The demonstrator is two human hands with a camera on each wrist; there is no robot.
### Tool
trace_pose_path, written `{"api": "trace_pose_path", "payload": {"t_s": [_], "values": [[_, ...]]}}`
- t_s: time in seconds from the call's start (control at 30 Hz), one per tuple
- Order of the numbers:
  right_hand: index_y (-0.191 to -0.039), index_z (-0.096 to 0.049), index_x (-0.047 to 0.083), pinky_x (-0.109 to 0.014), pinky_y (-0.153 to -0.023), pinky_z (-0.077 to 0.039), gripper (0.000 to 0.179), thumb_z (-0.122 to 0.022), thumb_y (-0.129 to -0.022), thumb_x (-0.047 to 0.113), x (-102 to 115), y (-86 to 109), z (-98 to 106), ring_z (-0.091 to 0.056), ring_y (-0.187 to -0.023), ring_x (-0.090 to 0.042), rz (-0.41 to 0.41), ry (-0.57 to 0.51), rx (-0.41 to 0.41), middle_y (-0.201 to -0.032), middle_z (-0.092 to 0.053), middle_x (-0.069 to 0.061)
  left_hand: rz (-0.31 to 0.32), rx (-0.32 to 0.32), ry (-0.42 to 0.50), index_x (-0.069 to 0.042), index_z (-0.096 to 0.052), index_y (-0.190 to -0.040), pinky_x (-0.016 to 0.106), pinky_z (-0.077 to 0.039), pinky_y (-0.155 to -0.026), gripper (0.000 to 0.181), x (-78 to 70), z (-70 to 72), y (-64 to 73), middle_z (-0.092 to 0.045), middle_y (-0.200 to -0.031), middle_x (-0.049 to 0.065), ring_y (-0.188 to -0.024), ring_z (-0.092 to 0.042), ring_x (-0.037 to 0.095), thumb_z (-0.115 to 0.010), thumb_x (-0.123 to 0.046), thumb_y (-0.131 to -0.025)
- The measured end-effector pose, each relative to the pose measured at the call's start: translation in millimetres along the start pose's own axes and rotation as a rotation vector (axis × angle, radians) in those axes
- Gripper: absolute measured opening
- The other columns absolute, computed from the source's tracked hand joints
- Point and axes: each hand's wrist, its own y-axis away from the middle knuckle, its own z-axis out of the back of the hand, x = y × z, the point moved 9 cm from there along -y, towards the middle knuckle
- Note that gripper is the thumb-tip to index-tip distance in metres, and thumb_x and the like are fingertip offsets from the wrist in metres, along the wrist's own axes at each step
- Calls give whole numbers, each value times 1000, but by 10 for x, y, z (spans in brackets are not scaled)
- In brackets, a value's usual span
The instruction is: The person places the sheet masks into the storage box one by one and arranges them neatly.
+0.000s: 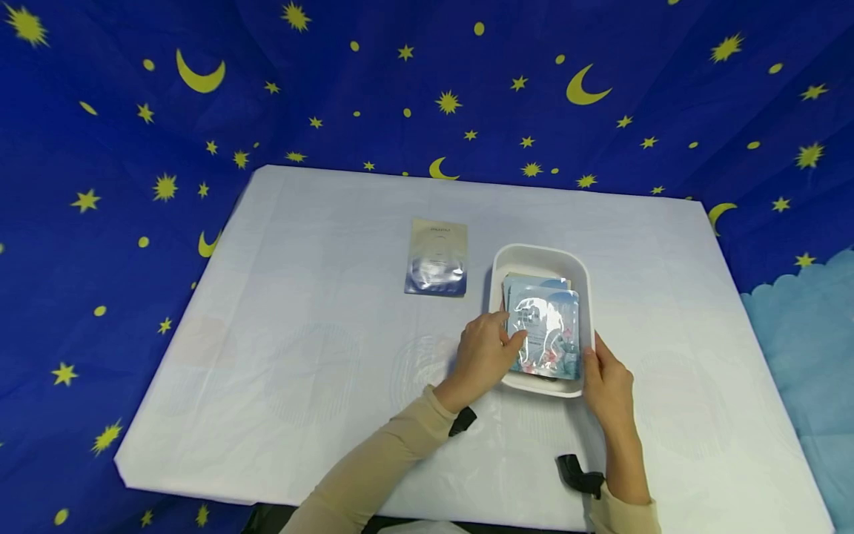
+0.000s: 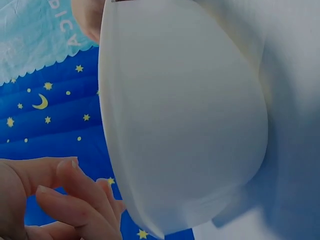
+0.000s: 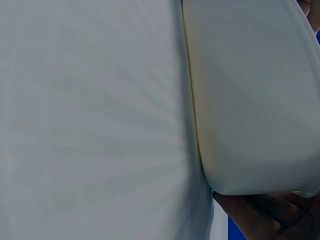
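A white plastic bin (image 1: 542, 256) stands on the table, holding a stack of flat sachets in light-blue foil. The top sachet (image 1: 545, 334) has a floral print and a glossy sheen. My left hand (image 1: 483, 348) reaches over the bin's left wall, its bent fingers and thumb at the stack's left edge. Whether they pinch a sachet is hidden. With my right hand (image 1: 608, 382) I grip the bin's right side near the front corner. In the right wrist view, fingers (image 3: 255, 212) lie against that bin's corner.
A beige and silver-blue foil sachet (image 1: 437, 258) lies flat on the table, left of the bin. White cloth (image 1: 267, 297) covers the table. Behind it hangs a blue curtain (image 1: 373, 81) with yellow stars and moons. Black wrist devices (image 1: 579, 476) sit near both wrists.
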Motion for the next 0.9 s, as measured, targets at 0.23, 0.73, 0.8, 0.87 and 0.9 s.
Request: {"api": "trace_pose_path", "payload": {"t_s": [0.23, 0.73, 0.8, 0.87, 0.9], "values": [[-141, -48, -3, -58, -77, -47, 42, -42, -103, 15, -27, 0, -16, -59, -89, -41, -22, 0, -2, -118, -62, -35, 23, -66, 54, 6, -69, -109, 35, -51, -77, 32, 96, 144, -57, -64, -69, 5, -70, -61, 20, -71, -18, -88], [-140, -48, -3, -62, -82, -47, 42, -42, -103, 14, -7, 3, -11, -61, -97, -45, -6, -5, 1, -118, -62, -35, 276, -330, 57, 2, -66, -119, 46, -47, -84, 41, 782, 935, -398, -68, -97, 16, -86, -65, 32, -72, -21, -86], [-140, -49, -3, -63, -82, -47, 42, -42, -103, 14, -1, 6, -7, -61, -97, -46, -3, -7, 1, -118, -61, -35, 332, -337, 19, 2, -64, -123, 48, -46, -88, 45, 937, 975, -435, -63, -109, 20, -98, -61, 35, -73, -23, -87], [-140, -48, -3, -62, -80, -47, 42, -42, -103, 14, 1, 8, -3, -61, -94, -45, -1, -3, 2, -117, -62, -35, 392, -309, -55, 2, -61, -127, 48, -47, -89, 51, 1087, 966, -481, -58, -118, 23, -106, -57, 37, -73, -27, -87], [-140, -49, -3, -61, -78, -47, 42, -42, -102, 14, 2, 9, -2, -61, -91, -44, 0, 1, 2, -115, -62, -36, 423, -279, -99, 2, -60, -128, 48, -47, -89, 54, 1160, 942, -506, -56, -120, 24, -108, -55, 38, -73, -30, -87]]}}
